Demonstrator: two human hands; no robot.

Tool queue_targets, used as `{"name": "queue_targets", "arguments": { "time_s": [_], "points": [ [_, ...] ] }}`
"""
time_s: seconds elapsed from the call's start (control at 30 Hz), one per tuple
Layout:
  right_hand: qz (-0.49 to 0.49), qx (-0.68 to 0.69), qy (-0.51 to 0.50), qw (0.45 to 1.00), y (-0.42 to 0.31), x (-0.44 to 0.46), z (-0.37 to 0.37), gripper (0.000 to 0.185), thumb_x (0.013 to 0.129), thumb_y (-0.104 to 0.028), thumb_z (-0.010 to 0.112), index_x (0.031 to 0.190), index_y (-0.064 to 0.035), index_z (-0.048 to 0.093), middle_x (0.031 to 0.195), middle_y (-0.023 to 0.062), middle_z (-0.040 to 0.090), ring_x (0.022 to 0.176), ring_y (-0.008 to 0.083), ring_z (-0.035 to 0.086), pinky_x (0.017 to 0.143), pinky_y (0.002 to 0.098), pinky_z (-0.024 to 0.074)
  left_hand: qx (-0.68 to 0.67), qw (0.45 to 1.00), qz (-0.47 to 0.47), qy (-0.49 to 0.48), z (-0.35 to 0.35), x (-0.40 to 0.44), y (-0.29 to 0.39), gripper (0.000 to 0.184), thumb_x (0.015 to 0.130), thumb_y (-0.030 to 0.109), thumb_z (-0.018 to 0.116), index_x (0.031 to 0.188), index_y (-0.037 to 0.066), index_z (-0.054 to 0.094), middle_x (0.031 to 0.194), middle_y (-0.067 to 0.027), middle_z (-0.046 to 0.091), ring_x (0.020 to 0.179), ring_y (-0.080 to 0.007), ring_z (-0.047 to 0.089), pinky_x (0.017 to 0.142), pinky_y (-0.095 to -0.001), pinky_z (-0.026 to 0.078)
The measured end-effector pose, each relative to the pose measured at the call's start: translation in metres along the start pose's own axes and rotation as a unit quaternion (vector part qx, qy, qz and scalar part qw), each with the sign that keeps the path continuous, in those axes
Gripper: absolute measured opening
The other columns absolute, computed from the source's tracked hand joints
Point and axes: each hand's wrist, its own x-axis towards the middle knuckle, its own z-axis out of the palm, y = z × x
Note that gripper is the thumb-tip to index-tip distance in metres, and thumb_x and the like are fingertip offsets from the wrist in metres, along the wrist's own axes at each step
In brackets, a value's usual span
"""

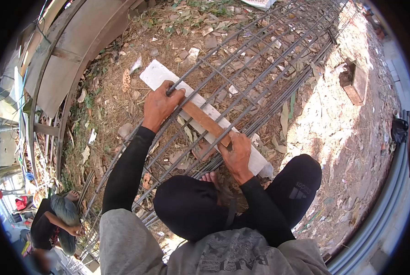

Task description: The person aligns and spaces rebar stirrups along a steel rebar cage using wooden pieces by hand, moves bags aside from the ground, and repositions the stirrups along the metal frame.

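A long cage of steel reinforcing bars (246,50) runs diagonally over the ground in front of me. My left hand (162,106) is closed around a bar on the cage's left side, beside the upper end of a brown wooden strip (204,120). At the strip's lower end, my right hand (238,153) has its fingers wrapped round the wood, close against another bar. Beneath the strip and bars lies a pale white board (157,74), slanting from upper left to lower right. Some fingertips of both hands are hidden.
Another person (58,220) is crouched at lower left by more bars. A wooden box (354,85) sits on sunlit ground at right. Grey pipes (379,206) run along the right edge, and a curved panel (72,50) stands at upper left. Dry leaves and rubble litter the soil.
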Motion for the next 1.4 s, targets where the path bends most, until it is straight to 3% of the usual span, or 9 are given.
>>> {"name": "queue_targets", "arguments": {
  "time_s": [0.13, 0.23, 0.33, 0.67, 0.87, 0.9, 1.0, 1.2, 1.4],
  "points": [
    [0.004, 0.006, 0.015, 1.000, 0.000, 0.001, 0.002, 0.050, 0.071, -0.014, 0.088, 0.116, -0.0053, 0.069, 0.099, 0.0113, 0.071, 0.099, 0.0331, 0.066, 0.087, 0.0461, 0.0462, -0.012, 1.000, 0.024, 0.017, 0.002, 0.003, -0.004, 0.064, 0.087, 0.061, 0.071, 0.124, 0.009, 0.072, 0.089, -0.0188, 0.077, 0.079, -0.0355, 0.075, 0.075, -0.0443, 0.058],
    [0.002, 0.009, 0.024, 1.000, -0.002, 0.000, 0.002, 0.050, 0.071, -0.016, 0.088, 0.116, -0.0046, 0.069, 0.099, 0.0125, 0.070, 0.099, 0.0346, 0.065, 0.088, 0.0473, 0.0458, -0.160, 0.981, -0.039, -0.101, -0.007, 0.007, -0.012, 0.072, 0.089, 0.063, 0.071, 0.138, 0.010, 0.067, 0.087, -0.0158, 0.076, 0.073, -0.0256, 0.073, 0.070, -0.0391, 0.056],
    [0.004, 0.031, 0.008, 0.999, 0.000, -0.001, 0.001, 0.053, 0.073, -0.018, 0.086, 0.120, -0.0024, 0.068, 0.101, 0.0155, 0.070, 0.101, 0.0365, 0.064, 0.089, 0.0483, 0.0455, -0.133, 0.980, -0.040, -0.141, -0.026, 0.005, -0.036, 0.081, 0.092, 0.063, 0.071, 0.154, 0.012, 0.056, 0.087, -0.0137, 0.074, 0.071, -0.0178, 0.069, 0.067, -0.0359, 0.054],
    [0.037, 0.167, -0.023, 0.985, -0.008, -0.006, -0.012, 0.075, 0.081, -0.019, 0.084, 0.144, 0.0047, 0.053, 0.131, 0.0260, 0.059, 0.119, 0.0406, 0.059, 0.102, 0.0497, 0.0441, -0.172, 0.979, -0.037, -0.099, -0.036, -0.035, -0.066, 0.077, 0.097, 0.056, 0.072, 0.155, 0.009, 0.054, 0.113, -0.0199, 0.076, 0.092, -0.0217, 0.075, 0.084, -0.0382, 0.058],
    [-0.023, 0.046, 0.036, 0.998, -0.041, -0.019, -0.036, 0.050, 0.084, -0.016, 0.082, 0.126, -0.0012, 0.060, 0.125, 0.0230, 0.057, 0.119, 0.0384, 0.055, 0.099, 0.0456, 0.0454, -0.114, 0.992, -0.044, -0.019, -0.064, -0.055, -0.064, 0.073, 0.097, 0.055, 0.072, 0.152, 0.010, 0.058, 0.122, -0.0247, 0.074, 0.108, -0.0280, 0.074, 0.094, -0.0416, 0.057],
    [-0.060, 0.044, 0.037, 0.997, -0.048, -0.020, -0.042, 0.039, 0.083, -0.021, 0.086, 0.110, -0.0042, 0.064, 0.107, 0.0159, 0.062, 0.106, 0.0351, 0.061, 0.097, 0.0443, 0.0460, -0.133, 0.989, -0.055, -0.023, -0.070, -0.065, -0.066, 0.074, 0.096, 0.055, 0.073, 0.151, 0.009, 0.058, 0.119, -0.0257, 0.074, 0.108, -0.0289, 0.074, 0.093, -0.0419, 0.057],
    [-0.063, 0.053, -0.135, 0.987, -0.049, -0.035, -0.032, 0.034, 0.082, -0.024, 0.088, 0.102, -0.0050, 0.068, 0.092, 0.0120, 0.068, 0.091, 0.0351, 0.066, 0.088, 0.0447, 0.0502, -0.166, 0.982, -0.051, -0.073, -0.067, -0.078, -0.080, 0.074, 0.095, 0.055, 0.074, 0.152, 0.010, 0.058, 0.121, -0.0249, 0.074, 0.110, -0.0295, 0.074, 0.096, -0.0425, 0.057],
    [-0.015, 0.144, -0.132, 0.981, -0.046, -0.032, -0.014, 0.023, 0.087, -0.017, 0.082, 0.102, -0.0032, 0.072, 0.086, 0.0151, 0.070, 0.077, 0.0395, 0.069, 0.066, 0.0463, 0.0533, -0.166, 0.984, -0.032, -0.056, -0.050, -0.068, -0.073, 0.065, 0.096, 0.047, 0.075, 0.146, 0.007, 0.063, 0.116, -0.0232, 0.076, 0.107, -0.0270, 0.075, 0.093, -0.0403, 0.057],
    [-0.027, 0.103, -0.130, 0.986, -0.023, -0.026, -0.009, 0.019, 0.090, -0.014, 0.079, 0.102, -0.0012, 0.073, 0.081, 0.0122, 0.069, 0.067, 0.0359, 0.068, 0.063, 0.0438, 0.0541, -0.182, 0.980, -0.039, -0.069, -0.037, -0.058, -0.079, 0.061, 0.099, 0.044, 0.073, 0.141, 0.001, 0.066, 0.106, -0.0165, 0.077, 0.092, -0.0201, 0.072, 0.084, -0.0362, 0.056]
  ]
}}
